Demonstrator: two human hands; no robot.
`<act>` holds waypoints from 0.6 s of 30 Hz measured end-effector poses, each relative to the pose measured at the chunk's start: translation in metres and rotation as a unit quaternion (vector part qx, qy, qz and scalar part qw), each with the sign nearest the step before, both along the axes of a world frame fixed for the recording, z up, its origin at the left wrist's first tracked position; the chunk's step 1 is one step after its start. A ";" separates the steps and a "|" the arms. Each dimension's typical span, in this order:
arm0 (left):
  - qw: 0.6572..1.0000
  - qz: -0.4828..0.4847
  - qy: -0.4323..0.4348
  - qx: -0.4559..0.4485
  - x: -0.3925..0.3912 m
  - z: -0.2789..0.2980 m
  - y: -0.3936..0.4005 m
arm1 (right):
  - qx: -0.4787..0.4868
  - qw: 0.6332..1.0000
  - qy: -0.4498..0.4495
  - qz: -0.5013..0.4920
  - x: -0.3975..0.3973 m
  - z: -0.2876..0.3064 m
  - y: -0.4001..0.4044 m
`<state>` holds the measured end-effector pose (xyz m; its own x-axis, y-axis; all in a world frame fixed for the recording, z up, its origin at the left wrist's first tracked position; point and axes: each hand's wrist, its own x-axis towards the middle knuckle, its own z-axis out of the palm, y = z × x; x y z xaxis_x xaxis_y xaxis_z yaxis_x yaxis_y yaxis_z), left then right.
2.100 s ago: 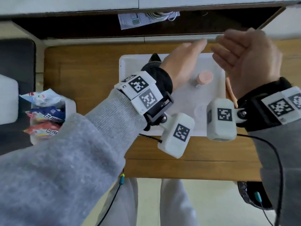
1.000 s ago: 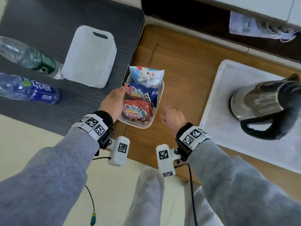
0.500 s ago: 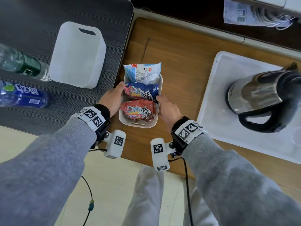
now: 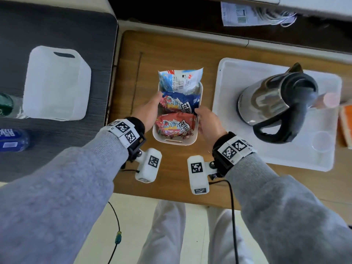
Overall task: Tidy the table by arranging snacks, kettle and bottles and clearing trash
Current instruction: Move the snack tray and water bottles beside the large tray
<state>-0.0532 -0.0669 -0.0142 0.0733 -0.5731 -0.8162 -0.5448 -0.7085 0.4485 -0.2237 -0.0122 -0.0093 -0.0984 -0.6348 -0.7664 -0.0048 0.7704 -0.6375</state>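
Slid rightward since half a second ago: white snack basket (image 4: 198, 139), off the dark mat's edge onto bare wood, clasped between left hand (image 4: 147, 113) and right hand (image 4: 208, 123), fingers curled against its sides. Top packet (image 4: 179, 80) overhanging the far rim, liable to tip out under a jerk. Right of right hand: kettle (image 4: 274, 101) on white tray (image 4: 285, 161). Left of left hand: dark mat (image 4: 57, 21), white bin (image 4: 55, 84), bottles (image 4: 11, 140).
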 end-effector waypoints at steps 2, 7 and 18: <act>1.000 -0.003 0.024 -0.009 -0.009 0.003 -0.004 | 0.007 1.000 0.006 -0.016 -0.006 0.004 -0.003; 0.999 0.003 0.041 -0.022 -0.023 -0.001 -0.005 | 0.009 0.998 0.017 -0.058 -0.021 0.001 -0.010; 0.996 0.010 0.081 -0.031 -0.047 -0.024 0.001 | 0.016 0.993 -0.001 -0.121 -0.047 0.006 0.004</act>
